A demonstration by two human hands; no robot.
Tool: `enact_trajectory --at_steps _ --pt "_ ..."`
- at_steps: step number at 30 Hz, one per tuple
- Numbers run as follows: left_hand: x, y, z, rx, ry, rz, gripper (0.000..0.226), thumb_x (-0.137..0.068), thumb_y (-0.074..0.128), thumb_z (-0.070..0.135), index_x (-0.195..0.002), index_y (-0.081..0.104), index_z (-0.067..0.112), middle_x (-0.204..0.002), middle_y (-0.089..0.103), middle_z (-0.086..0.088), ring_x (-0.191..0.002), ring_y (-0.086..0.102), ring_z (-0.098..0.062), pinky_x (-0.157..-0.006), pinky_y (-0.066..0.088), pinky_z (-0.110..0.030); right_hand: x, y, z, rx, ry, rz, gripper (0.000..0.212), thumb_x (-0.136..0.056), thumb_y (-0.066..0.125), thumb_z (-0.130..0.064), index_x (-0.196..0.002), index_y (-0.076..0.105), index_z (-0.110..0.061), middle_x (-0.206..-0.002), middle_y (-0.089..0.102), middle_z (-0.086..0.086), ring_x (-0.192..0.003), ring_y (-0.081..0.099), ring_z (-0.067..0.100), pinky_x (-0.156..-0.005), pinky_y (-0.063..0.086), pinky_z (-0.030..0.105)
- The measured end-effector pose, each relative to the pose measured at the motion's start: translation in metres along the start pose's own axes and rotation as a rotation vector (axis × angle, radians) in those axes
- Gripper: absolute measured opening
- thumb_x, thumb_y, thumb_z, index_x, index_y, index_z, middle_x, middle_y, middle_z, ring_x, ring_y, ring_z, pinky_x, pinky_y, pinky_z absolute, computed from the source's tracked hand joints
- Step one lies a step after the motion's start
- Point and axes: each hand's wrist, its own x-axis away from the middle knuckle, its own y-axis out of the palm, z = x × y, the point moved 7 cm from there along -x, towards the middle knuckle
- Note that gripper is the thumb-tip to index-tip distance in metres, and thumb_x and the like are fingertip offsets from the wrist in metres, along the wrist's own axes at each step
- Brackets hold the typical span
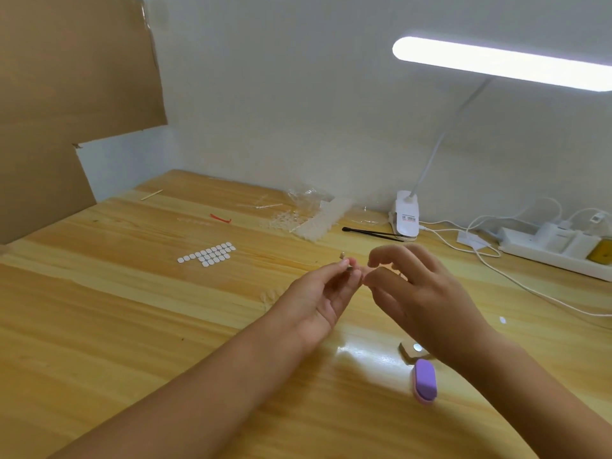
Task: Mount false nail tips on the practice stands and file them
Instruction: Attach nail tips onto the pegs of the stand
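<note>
The left hand (pixel 326 293) pinches what seems a stand (pixel 343 256); right hand (pixel 414 286) fingers loosely curled.

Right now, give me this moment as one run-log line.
step: mounting | left hand: pinches practice stand | right hand: beside it, hold unclear | purple file: on table, untouched

Glossy varnished wood table (pixel 132 326), matt foam-looking purple buffer (pixel 425 380), clear plastic bag (pixel 309 197).

Table (pixel 132 309): yellow wood grain. Buffer block (pixel 425 379): purple over pink. Adhesive tabs (pixel 207 254): white. Tweezers (pixel 371 232): black. Cardboard (pixel 66 94): brown.
</note>
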Motion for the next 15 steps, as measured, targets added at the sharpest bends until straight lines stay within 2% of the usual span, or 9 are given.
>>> enact_trajectory --at_steps 2,5,7,9,11,12,13,15 --pt "0.002 0.001 0.003 -0.041 0.064 -0.011 0.010 -0.091 0.062 -0.002 -0.085 0.068 -0.008 -0.078 0.073 -0.016 -0.071 0.074 -0.018 -0.073 0.060 -0.024 0.001 0.000 0.007 -0.216 0.168 0.005 0.008 -0.079 0.075 -0.005 -0.081 0.069 -0.007 -0.089 0.068 0.005 -0.081 0.063 0.022 -0.071 0.054 0.033" --pt "0.009 0.009 0.014 -0.274 0.299 -0.059 0.009 -0.092 0.064 0.005 -0.092 0.072 0.002 -0.087 0.076 -0.009 -0.085 0.073 -0.012 -0.076 0.058 -0.018 0.013 0.015 0.037 -0.920 0.793 0.056 0.010 -0.081 0.074 -0.008 -0.087 0.066 -0.011 -0.079 0.069 -0.001 -0.075 0.064 0.017 -0.073 0.055 0.028" --pt "0.022 0.021 0.025 -0.536 0.531 -0.104 0.009 -0.092 0.066 0.011 -0.095 0.074 0.012 -0.093 0.077 -0.005 -0.094 0.072 -0.011 -0.082 0.055 -0.017 0.021 0.030 0.043 -1.410 1.157 0.050 0.019 -0.075 0.072 -0.010 -0.093 0.066 -0.009 -0.077 0.069 0.003 -0.070 0.064 0.014 -0.071 0.057 0.025" --pt "0.040 0.037 0.036 -0.797 0.845 -0.167 0.009 -0.093 0.066 0.011 -0.098 0.074 0.012 -0.100 0.073 -0.004 -0.099 0.070 -0.011 -0.085 0.053 -0.019 0.024 0.039 0.037 -1.830 1.398 0.080 0.030 -0.071 0.070 -0.010 -0.100 0.064 -0.006 -0.077 0.065 0.005 -0.063 0.062 0.012 -0.062 0.057 0.021" --pt "0.058 0.051 0.038 -0.910 1.106 -0.292 0.010 -0.093 0.065 0.010 -0.100 0.073 0.009 -0.104 0.067 -0.003 -0.102 0.067 -0.012 -0.084 0.053 -0.018 0.024 0.039 0.031 -2.105 1.520 0.163 0.035 -0.071 0.068 -0.006 -0.105 0.060 -0.007 -0.079 0.062 0.004 -0.061 0.060 0.010 -0.058 0.056 0.020" --pt "0.062 0.054 0.039 -0.928 1.161 -0.328 0.011 -0.093 0.065 0.012 -0.101 0.072 0.010 -0.104 0.067 -0.001 -0.103 0.067 -0.013 -0.084 0.053 -0.018 0.025 0.037 0.030 -2.164 1.543 0.220 0.037 -0.070 0.067 -0.005 -0.106 0.059 -0.007 -0.079 0.061 0.004 -0.061 0.060 0.011 -0.058 0.056 0.020" --pt "0.060 0.054 0.043 -0.943 1.156 -0.322 0.012 -0.093 0.065 0.015 -0.101 0.072 0.013 -0.105 0.067 0.003 -0.103 0.067 -0.012 -0.083 0.053 -0.016 0.028 0.034 0.032 -2.180 1.551 0.274 0.038 -0.070 0.067 -0.004 -0.106 0.059 -0.008 -0.079 0.061 0.004 -0.062 0.061 0.011 -0.058 0.056 0.020" --pt "0.044 0.044 0.056 -1.022 1.014 -0.191 0.011 -0.093 0.066 0.020 -0.102 0.073 0.019 -0.112 0.066 0.015 -0.104 0.066 -0.003 -0.080 0.051 -0.011 0.037 0.027 0.035 -2.159 1.533 0.329 0.038 -0.070 0.068 -0.003 -0.107 0.061 -0.006 -0.079 0.062 0.005 -0.064 0.063 0.011 -0.060 0.057 0.020"
